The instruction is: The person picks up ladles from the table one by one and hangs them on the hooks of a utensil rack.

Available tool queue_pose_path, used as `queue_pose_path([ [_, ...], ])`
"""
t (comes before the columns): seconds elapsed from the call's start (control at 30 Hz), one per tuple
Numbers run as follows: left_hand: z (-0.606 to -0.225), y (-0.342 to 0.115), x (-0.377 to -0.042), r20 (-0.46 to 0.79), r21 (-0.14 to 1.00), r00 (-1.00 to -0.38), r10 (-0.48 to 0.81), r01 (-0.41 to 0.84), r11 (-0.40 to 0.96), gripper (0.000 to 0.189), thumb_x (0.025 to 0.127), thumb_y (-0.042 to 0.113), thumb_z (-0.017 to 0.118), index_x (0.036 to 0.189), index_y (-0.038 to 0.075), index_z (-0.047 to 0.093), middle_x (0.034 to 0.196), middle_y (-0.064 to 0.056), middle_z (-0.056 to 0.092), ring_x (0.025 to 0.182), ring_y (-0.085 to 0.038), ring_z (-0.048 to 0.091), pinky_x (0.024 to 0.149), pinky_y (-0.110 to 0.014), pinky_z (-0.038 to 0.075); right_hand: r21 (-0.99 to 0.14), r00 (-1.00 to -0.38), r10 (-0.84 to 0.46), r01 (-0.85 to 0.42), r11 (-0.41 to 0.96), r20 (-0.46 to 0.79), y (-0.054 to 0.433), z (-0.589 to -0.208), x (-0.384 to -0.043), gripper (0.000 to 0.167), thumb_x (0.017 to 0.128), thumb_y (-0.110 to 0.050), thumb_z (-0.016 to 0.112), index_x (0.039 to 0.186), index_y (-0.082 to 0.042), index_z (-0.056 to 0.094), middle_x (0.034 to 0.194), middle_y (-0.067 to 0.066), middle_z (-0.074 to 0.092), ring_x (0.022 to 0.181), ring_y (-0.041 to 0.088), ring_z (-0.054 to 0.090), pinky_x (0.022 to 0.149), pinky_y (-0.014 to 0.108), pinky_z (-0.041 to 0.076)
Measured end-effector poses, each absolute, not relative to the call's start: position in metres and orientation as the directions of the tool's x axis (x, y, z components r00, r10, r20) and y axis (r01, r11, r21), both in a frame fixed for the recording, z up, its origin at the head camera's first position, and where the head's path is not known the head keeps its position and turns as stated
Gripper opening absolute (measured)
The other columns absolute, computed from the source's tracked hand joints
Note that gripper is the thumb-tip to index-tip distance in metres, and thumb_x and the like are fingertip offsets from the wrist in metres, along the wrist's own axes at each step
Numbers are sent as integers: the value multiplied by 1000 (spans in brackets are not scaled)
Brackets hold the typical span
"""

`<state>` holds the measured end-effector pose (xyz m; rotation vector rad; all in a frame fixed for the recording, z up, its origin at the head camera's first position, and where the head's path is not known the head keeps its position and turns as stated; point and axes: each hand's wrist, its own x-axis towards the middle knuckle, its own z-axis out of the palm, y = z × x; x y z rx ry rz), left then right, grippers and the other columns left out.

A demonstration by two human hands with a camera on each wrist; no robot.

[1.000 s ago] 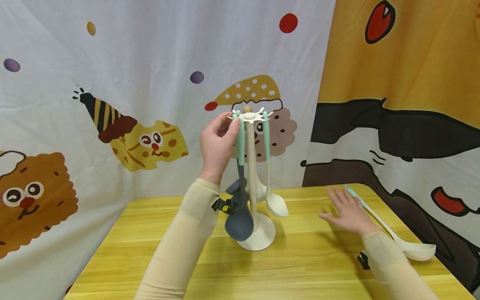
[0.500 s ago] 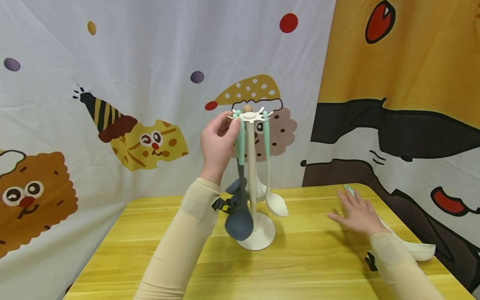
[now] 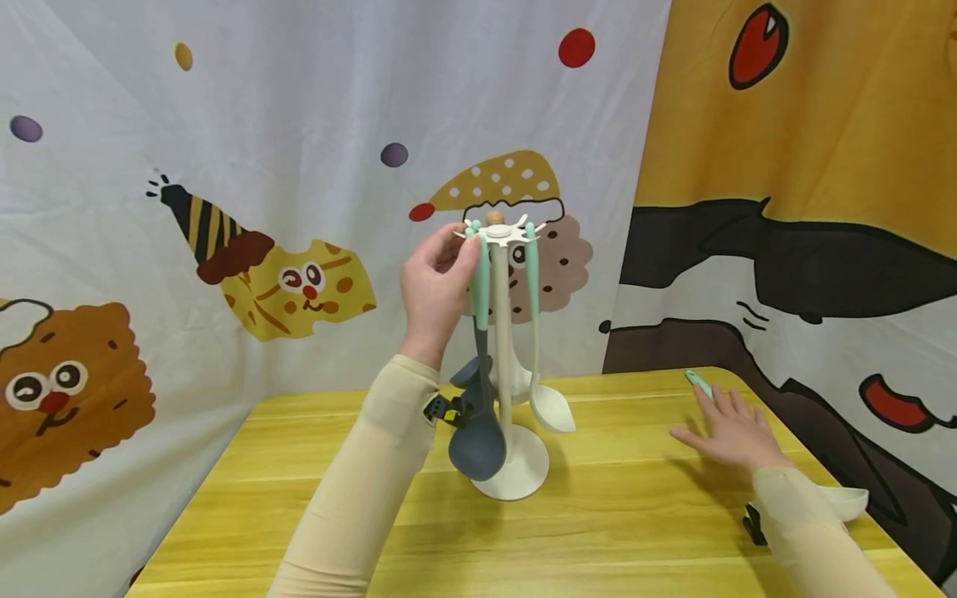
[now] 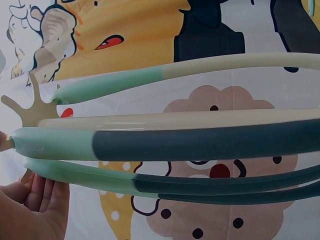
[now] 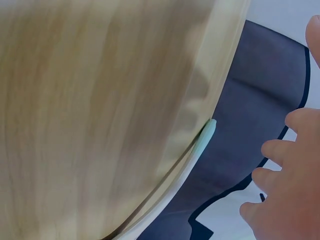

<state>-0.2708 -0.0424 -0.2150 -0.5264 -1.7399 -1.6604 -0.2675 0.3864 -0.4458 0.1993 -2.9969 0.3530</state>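
Observation:
A white utensil rack (image 3: 527, 475) stands upright on the table. My left hand (image 3: 436, 286) grips its hooked top between thumb and fingers, beside the mint handles. From it hang a dark grey ladle (image 3: 477, 448), another dark utensil (image 3: 467, 373) behind that, and a white spoon-shaped utensil (image 3: 553, 409) on the right. In the left wrist view, the fingers (image 4: 50, 200) lie under the mint handle ends. My right hand (image 3: 736, 432), fingers spread and holding nothing, hovers over a white ladle (image 3: 848, 502) lying on the table. Its mint handle end (image 5: 205, 137) shows; the hand and sleeve hide its middle.
The wood-grain table (image 3: 613, 531) has its right edge close beside the white ladle. A printed cloth (image 3: 299, 124) with cartoon figures hangs behind and along the right side. Each wrist wears a small black camera mount.
My right hand has moved right and slightly toward me, over the white ladle's shaft, covering more of it. The left hand and the rack stay in place.

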Motion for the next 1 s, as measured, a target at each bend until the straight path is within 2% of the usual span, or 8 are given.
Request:
queue_pose_path([
  [0.33, -216, -42, -272, 704, 710, -694, -152, 694, 119, 29, 94, 22, 66, 117, 3, 69, 104, -6, 69, 93, -16, 64, 82, -31, 54, -234, -990, -72, -99, 967, 121, 399, -449, -270, 108, 89, -71, 51, 152, 10, 17, 149, 45, 12, 136, 64, 4, 101, 79, -1],
  [0.6, -216, -42, -271, 705, 709, -693, -154, 694, 122, 30, 94, 22, 66, 117, 3, 69, 104, -7, 69, 93, -16, 64, 82, -31, 54, -225, -992, -48, -72, 972, 114, 409, -446, -270, 111, 87, -71, 55, 149, 15, 22, 146, 46, 17, 134, 65, 8, 100, 80, 3],
  [0.8, -216, -42, -271, 701, 713, -696, -154, 690, 126, 30, 94, 23, 66, 118, 3, 69, 105, -7, 69, 94, -17, 64, 83, -31, 54, -210, -993, -40, -63, 976, 112, 417, -444, -270, 108, 87, -68, 58, 146, 17, 27, 144, 46, 22, 133, 65, 12, 102, 77, 7],
  [1.0, -216, -42, -271, 700, 714, -697, -154, 690, 122, 31, 94, 23, 66, 118, 4, 69, 105, -7, 69, 94, -16, 64, 83, -31, 54, -208, -988, -41, -72, 975, 149, 425, -446, -271, 99, 88, -58, 65, 139, 21, 34, 139, 47, 29, 127, 66, 23, 101, 75, 19],
])
